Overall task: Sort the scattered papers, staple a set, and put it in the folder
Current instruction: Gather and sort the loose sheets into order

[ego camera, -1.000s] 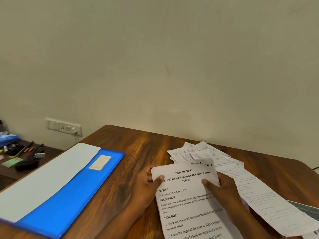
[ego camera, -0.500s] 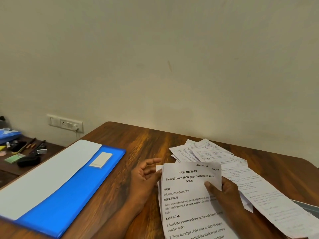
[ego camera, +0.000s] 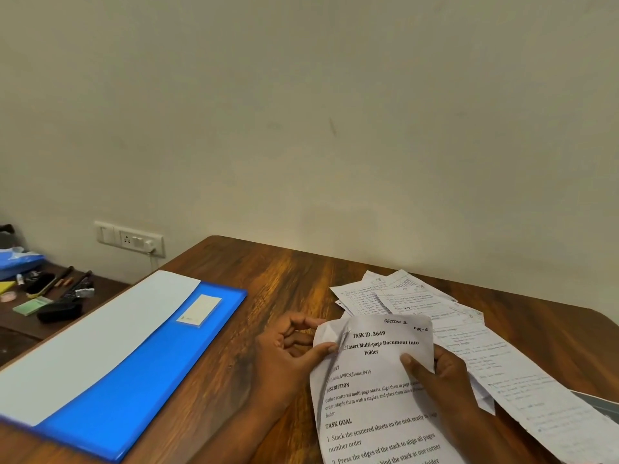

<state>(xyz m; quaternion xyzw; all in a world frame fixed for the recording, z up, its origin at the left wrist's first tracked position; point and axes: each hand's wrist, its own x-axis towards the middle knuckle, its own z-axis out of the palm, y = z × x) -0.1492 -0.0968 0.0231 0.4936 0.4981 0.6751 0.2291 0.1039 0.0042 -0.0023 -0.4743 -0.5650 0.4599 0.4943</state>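
Head view, both hands (ego camera: 294, 349) gripping printed sheet (ego camera: 375, 390)

the left hand (ego camera: 288, 353) is back on the printed task sheet (ego camera: 378, 390) after opening up beside it half a second ago, its thumb now pinching the sheet's left edge. that top left corner buckles and creases where it lay flat before. the right hand (ego camera: 438, 376) keeps its thumb on the sheet's right side, sheet lifted toward the camera.
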